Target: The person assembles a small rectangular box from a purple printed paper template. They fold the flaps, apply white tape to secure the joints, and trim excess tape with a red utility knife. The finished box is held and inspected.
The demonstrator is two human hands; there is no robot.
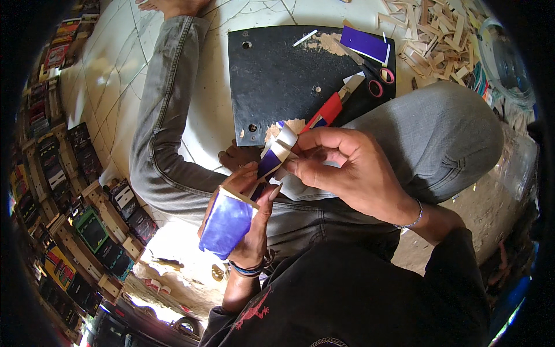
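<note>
My left hand (252,231) is closed around a small wood-edged piece covered in shiny purple film (226,222). From the top of that hand a narrow purple-and-white strip (276,153) rises, its pale upper end curling over. The thumb and fingertips of my right hand (347,165) pinch this strip near its curl. Just beyond my hands, a red-handled utility knife (328,111) lies on a black board (277,75). Scissors with pink-and-black handles (373,74) rest at the board's right side, partly over a purple sheet (364,43) with a white edge.
Loose thin wood strips (433,40) are heaped on the floor at the far right. Near them is a coil of clear tubing or wire (503,61). Wooden racks with dark, colourful items (87,225) line the left side. My bent legs (428,141) flank the board.
</note>
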